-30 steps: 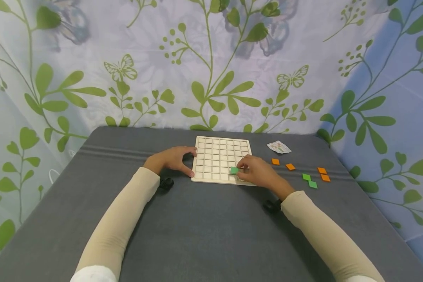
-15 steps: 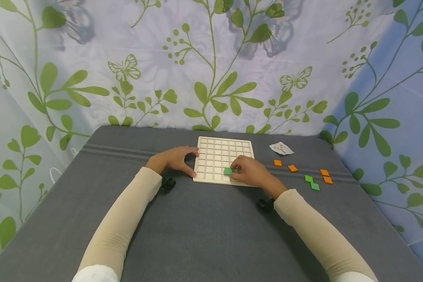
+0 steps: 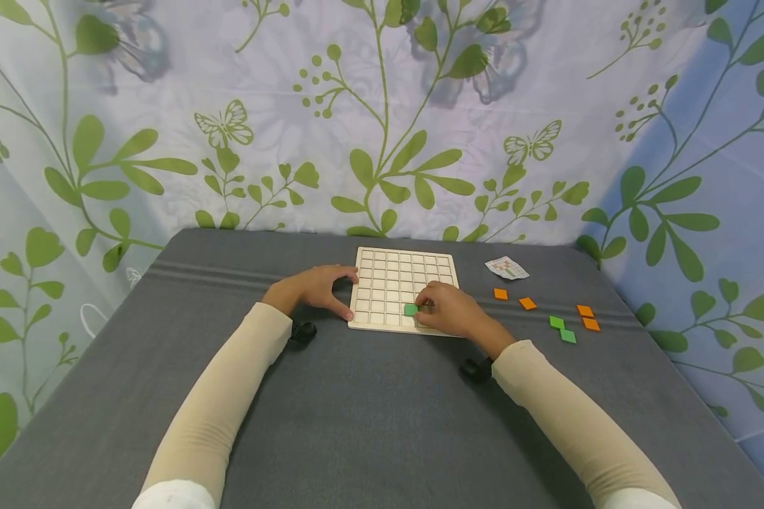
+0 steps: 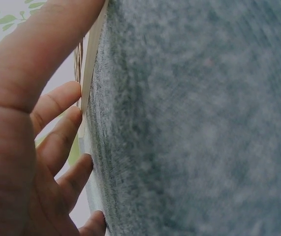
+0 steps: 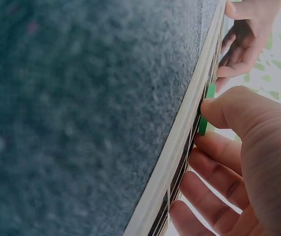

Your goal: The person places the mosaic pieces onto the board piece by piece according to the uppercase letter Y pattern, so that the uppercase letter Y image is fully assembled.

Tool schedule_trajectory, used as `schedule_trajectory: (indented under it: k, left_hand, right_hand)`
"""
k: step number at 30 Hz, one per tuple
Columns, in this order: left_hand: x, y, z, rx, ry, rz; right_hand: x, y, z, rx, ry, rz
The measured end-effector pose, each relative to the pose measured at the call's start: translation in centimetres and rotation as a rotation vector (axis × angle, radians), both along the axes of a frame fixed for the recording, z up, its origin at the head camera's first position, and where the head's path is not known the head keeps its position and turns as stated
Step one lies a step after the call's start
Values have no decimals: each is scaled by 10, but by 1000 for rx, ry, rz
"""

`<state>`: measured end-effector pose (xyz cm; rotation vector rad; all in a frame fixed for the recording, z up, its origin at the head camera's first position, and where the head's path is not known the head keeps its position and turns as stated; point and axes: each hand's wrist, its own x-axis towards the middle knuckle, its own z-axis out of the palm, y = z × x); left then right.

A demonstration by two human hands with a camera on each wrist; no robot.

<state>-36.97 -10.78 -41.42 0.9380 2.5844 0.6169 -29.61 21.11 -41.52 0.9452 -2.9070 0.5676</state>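
A pale wooden board (image 3: 379, 284) with a square grid of cells lies on the grey cloth. My left hand (image 3: 321, 286) rests at its left side, thumb near the front corner and fingertips on the edge. The left wrist view has those fingers fairly straight against the board's rim (image 4: 94, 54). Over the front part of the grid, my right hand (image 3: 453, 309) pinches a green square tile (image 3: 410, 309) between thumb and fingers. From the right wrist, the green tile (image 5: 210, 93) appears edge-on at the board's surface. My right hand covers the front right cells.
Right of the board lie several orange tiles (image 3: 527, 303), plus two loose green tiles (image 3: 568, 336). A small white sheet with a coloured grid (image 3: 506, 268) lies behind them. A floral curtain (image 3: 280, 113) hangs along the table's back edge.
My right hand has slid left along the front cells with the green tile, then stayed nearly still over the last half second. The left hand keeps its place at the board's edge.
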Motion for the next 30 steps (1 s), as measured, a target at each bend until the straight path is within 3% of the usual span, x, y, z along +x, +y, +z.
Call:
schedule_trajectory:
  k: [30]
  left_hand:
    - [-5,-1,-7,-16,25,-1]
  right_hand:
    - [-3,-2,4,-26,-45,6]
